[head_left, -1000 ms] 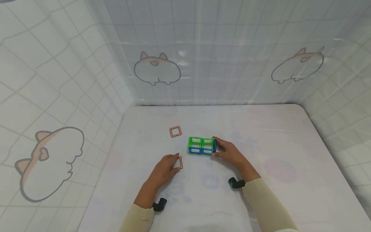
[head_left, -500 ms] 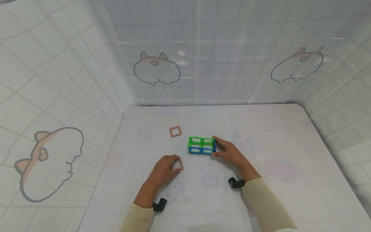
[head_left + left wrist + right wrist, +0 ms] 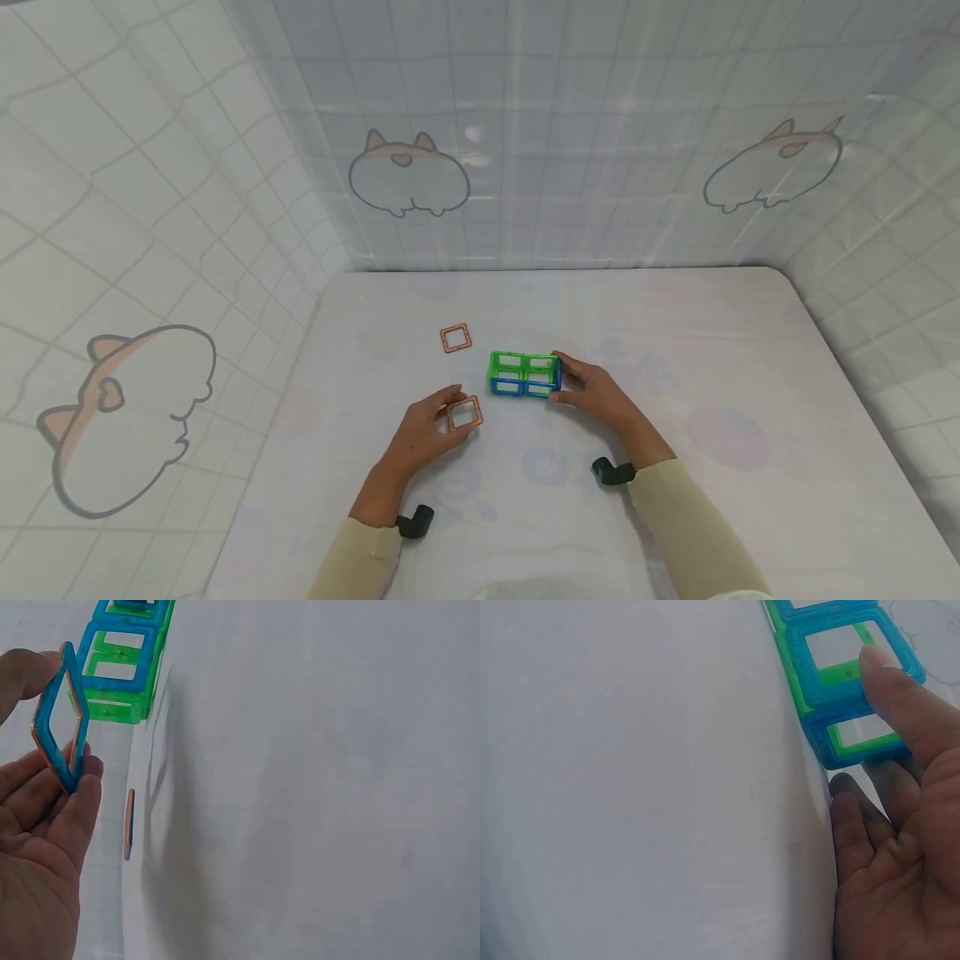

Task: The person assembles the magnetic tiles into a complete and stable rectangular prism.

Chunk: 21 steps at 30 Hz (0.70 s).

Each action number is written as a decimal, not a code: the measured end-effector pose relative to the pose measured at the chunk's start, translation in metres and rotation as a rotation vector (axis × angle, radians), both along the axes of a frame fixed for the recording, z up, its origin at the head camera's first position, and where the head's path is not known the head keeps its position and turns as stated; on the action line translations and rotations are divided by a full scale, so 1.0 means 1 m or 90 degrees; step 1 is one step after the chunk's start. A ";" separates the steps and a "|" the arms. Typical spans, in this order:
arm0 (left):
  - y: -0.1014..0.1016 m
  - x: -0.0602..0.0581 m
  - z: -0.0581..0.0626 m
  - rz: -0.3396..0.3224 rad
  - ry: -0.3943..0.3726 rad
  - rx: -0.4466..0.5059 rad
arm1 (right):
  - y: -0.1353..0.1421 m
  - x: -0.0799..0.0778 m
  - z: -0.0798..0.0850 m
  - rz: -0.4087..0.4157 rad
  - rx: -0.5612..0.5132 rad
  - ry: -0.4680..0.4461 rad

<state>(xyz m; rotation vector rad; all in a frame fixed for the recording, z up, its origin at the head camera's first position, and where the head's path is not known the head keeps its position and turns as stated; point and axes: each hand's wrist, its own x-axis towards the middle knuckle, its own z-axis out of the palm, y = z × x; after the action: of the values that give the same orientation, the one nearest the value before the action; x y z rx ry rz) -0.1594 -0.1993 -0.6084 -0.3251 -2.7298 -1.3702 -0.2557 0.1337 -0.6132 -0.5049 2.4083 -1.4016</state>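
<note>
In the head view my left hand (image 3: 422,429) pinches a square magnetic tile (image 3: 479,411) by opposite edges, between thumb and fingers. This open-framed tile looks orange from above; the left wrist view shows blue on its facing side and orange along its edges. To its right stands a box-like block of joined magnetic tiles (image 3: 507,381), green on top and behind, blue in front, two squares long. My right hand (image 3: 600,398) grips the block's right end. The right wrist view has the thumb (image 3: 889,679) on a blue square, with other fingers partly hidden behind the block.
A second orange square tile (image 3: 458,348) lies flat on the pale patterned tabletop (image 3: 675,333), behind the left hand and left of the block. Wall sheets with a grid and cartoon animals (image 3: 408,179) enclose the table's back and sides.
My left hand has lifted the near orange tile off the table, tilted it and brought it slightly towards the block. The right hand and the block have stayed put.
</note>
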 end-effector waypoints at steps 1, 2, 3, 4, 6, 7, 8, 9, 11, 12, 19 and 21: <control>0.000 -0.001 0.000 -0.002 0.002 0.009 | 0.000 0.000 0.000 -0.001 0.001 0.000; 0.001 -0.001 0.000 -0.001 0.003 0.012 | 0.000 0.000 0.000 -0.001 0.001 0.000; 0.001 -0.002 0.000 -0.001 0.004 0.015 | 0.000 0.000 0.000 -0.001 0.002 0.001; 0.002 -0.002 -0.001 -0.001 0.005 0.015 | 0.000 0.000 0.000 -0.001 0.002 0.002; 0.003 -0.003 0.000 0.001 0.007 0.011 | 0.000 0.000 0.000 -0.002 0.004 0.003; 0.003 -0.003 0.000 0.000 0.009 0.008 | 0.000 0.000 0.000 -0.002 0.005 0.002; 0.004 -0.003 0.000 -0.001 0.011 0.004 | 0.000 0.000 0.000 -0.003 0.006 0.003; 0.004 -0.003 0.000 -0.004 0.012 0.003 | 0.000 0.000 0.000 -0.003 0.007 0.002; 0.006 -0.003 0.001 -0.009 0.014 -0.001 | -0.001 0.000 0.001 -0.004 0.009 0.001; 0.006 -0.003 0.002 -0.012 0.015 0.000 | -0.001 0.001 0.001 -0.004 0.009 0.001; 0.010 -0.004 0.002 -0.014 0.050 0.008 | -0.001 0.001 0.001 -0.006 0.007 -0.002; 0.012 -0.006 0.001 -0.017 0.068 0.015 | -0.001 0.001 0.000 -0.007 0.005 -0.002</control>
<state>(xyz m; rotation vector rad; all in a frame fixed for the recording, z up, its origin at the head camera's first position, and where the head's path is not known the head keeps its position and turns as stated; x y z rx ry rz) -0.1650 -0.1877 -0.6070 -0.4216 -2.6296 -1.3494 -0.2546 0.1328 -0.6127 -0.4867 2.4164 -1.3969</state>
